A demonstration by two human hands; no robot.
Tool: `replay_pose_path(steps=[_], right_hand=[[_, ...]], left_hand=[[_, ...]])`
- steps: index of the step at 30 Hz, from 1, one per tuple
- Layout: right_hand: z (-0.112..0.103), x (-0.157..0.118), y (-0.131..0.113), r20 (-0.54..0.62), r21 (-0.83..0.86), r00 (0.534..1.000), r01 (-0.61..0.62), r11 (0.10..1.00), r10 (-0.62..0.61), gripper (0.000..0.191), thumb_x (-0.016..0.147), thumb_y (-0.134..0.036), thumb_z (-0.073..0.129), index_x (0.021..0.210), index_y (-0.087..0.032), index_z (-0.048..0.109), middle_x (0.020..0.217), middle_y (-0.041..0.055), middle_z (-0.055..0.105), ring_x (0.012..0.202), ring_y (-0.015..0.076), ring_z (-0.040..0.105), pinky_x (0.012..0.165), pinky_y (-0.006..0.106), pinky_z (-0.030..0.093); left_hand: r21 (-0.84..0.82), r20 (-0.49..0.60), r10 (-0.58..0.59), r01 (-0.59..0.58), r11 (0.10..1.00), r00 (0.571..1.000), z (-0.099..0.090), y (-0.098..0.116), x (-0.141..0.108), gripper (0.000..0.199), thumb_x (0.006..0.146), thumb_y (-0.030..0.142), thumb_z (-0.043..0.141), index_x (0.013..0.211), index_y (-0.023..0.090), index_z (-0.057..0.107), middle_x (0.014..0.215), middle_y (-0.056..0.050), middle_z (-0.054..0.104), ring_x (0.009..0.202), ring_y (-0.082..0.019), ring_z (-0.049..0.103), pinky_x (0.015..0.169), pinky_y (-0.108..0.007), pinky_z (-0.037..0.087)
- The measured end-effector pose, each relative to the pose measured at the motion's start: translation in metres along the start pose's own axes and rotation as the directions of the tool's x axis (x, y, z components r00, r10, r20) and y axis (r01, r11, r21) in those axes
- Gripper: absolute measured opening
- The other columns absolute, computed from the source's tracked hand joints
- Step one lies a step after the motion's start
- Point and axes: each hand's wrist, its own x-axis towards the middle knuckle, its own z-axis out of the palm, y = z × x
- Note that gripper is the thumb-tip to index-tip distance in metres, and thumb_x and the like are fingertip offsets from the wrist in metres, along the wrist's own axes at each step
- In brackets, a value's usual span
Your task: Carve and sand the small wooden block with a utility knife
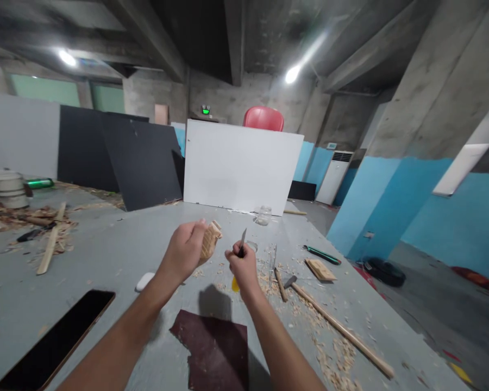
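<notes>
My left hand is closed around a carved piece of pale wood, whose near face bears a crosshatch of lines. A short gap away, my right hand grips a small knife with its narrow blade pointing up. The knife's blade does not touch the wood. Below my right hand a bit of something yellow shows, partly covered. Under both hands lies a torn-edged sheet of dark red sandpaper on the grey table.
To the right lie a long-handled hammer, a wooden-handled tool, a green utility knife, a wood block and shavings. A glass jar stands by the white board. At left are a phone and a white bucket.
</notes>
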Motion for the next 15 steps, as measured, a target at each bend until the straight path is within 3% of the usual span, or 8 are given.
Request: replay_pose_path(steps=[8,15], right_hand=[[0.012,-0.005,0.054,-0.072,-0.100,0.996,0.047,0.994,-0.054,0.021,0.063,-0.031,0.056,0.066,-0.026,0.037,0.062,-0.0061,0.037,0.064,0.0149,0.037,0.059,0.026,0.034],[0.014,-0.018,0.068,-0.136,-0.207,0.990,-0.002,0.978,-0.027,0.010,0.070,-0.031,0.049,0.073,-0.026,0.041,0.065,-0.0041,0.042,0.064,0.0168,0.040,0.060,0.027,0.037]], left_hand=[[-0.027,-0.002,0.009,-0.009,1.000,1.000,-0.007,0.001,0.002,0.048,0.100,0.049,0.040,0.064,0.020,0.054,0.057,0.001,0.050,0.055,-0.015,0.045,0.054,-0.029,0.032],[-0.016,-0.042,0.012,-0.012,1.000,0.999,-0.013,0.007,0.002,0.047,0.100,0.049,0.040,0.061,0.022,0.041,0.057,0.002,0.043,0.056,-0.015,0.043,0.055,-0.031,0.028]])
